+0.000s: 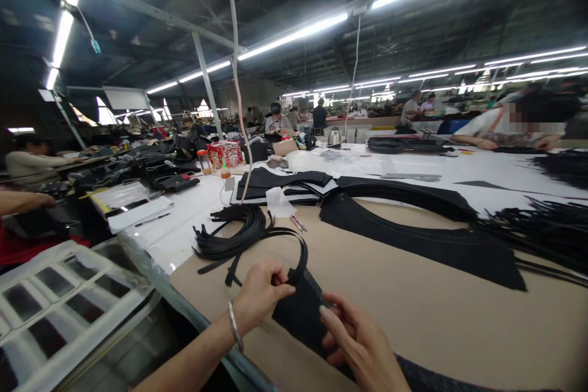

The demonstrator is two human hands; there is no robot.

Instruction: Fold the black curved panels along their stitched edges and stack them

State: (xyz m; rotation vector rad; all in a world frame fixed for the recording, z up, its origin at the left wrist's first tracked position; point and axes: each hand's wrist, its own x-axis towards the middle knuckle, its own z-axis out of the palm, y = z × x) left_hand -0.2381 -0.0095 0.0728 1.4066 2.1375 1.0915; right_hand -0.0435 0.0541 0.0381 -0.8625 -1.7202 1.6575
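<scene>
My left hand [263, 294], with a bracelet on its wrist, pinches the end of a narrow black strip [301, 251] that curves back toward a coiled bundle of black strips [239, 229]. Under that end lies a wide black curved panel [298, 318], running beneath my right hand toward the lower right. My right hand [353, 337] rests at the panel's edge, thumb and fingers bent around it; part of the grip is hidden. Beyond the hands, small thread snips [298, 223] lie by a white paper scrap [278, 202]. A large black curved panel [413, 239] lies farther right.
A brown sheet [459, 318] covers the near tabletop. Loose black strips [546, 226] pile up at right. A red patterned box [225, 154] and a small glue bottle [225, 169] stand at back left. Plastic crates [68, 312] sit left of the table. A co-worker [519, 116] leans over at right.
</scene>
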